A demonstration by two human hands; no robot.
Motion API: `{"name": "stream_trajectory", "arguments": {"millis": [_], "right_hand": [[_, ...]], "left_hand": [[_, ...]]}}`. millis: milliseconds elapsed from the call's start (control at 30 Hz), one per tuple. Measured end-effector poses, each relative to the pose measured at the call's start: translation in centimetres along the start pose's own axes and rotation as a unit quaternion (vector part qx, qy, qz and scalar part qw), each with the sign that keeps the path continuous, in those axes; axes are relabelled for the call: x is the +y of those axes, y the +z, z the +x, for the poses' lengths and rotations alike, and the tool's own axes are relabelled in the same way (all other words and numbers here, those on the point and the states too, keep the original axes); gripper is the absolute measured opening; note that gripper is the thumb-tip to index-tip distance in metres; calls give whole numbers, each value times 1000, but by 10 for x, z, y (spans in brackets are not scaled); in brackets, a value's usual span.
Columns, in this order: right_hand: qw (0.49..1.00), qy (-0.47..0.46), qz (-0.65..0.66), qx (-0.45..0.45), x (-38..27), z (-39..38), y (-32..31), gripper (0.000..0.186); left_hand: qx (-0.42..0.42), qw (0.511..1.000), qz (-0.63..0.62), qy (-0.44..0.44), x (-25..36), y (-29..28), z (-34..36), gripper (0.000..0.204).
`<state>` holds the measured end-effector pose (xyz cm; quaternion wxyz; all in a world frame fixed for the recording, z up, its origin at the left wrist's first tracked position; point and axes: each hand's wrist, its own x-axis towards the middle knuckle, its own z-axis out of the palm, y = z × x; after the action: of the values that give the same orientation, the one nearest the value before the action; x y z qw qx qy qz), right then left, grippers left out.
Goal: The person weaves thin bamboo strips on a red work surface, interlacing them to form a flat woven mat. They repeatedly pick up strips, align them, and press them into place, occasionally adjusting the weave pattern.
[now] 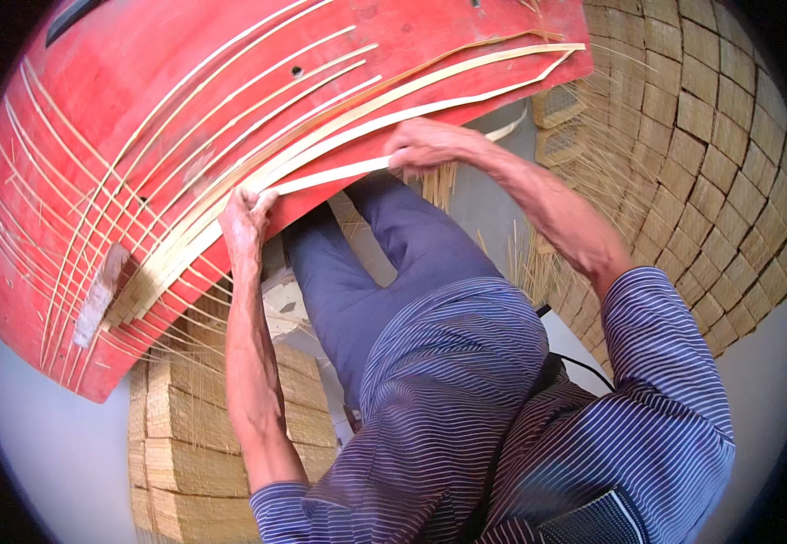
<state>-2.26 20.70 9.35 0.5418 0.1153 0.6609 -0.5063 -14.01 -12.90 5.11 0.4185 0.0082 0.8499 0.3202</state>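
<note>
A pale, flat bamboo strip (335, 174) is stretched between my two hands over the near edge of the red board. My left hand (247, 218) pinches its left part, thumb and fingers together. To the right, my right hand (425, 145) is closed around the strip, whose free end passes beyond the hand. Left of my left hand lies a partly woven corner of strips (144, 283), with long thin strips crossing it and fanning over the board. A brownish block (102, 297) rests on the strips at this corner.
The red board (76, 118) slopes across the upper left, with several long strips lying on it. Stacked woven straw-coloured pieces (684, 172) rise at the right. Another stack (203, 453) stands at the lower left. Thin strip ends (529, 267) stick out beside my legs.
</note>
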Motion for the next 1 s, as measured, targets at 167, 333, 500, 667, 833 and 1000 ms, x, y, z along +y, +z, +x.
{"name": "stream_trajectory", "arguments": {"millis": [167,333,500,667,833,1000], "right_hand": [[969,35,-170,177,77,-64,-43,34],[943,70,-207,252,108,-69,-65,35],[908,42,-223,353,130,-61,-67,35],[941,46,-105,317,133,-77,-97,26],[937,73,-177,294,137,-77,-116,24],[918,131,-221,302,124,-71,-114,25]], "left_hand": [[34,999,22,-32,12,7,1,39],[56,997,35,-38,14,14,3,43],[50,993,103,-22,10,14,6,46],[53,991,106,-60,15,18,9,52],[82,990,105,-48,13,25,10,54],[87,989,112,-45,7,23,12,55]]}}
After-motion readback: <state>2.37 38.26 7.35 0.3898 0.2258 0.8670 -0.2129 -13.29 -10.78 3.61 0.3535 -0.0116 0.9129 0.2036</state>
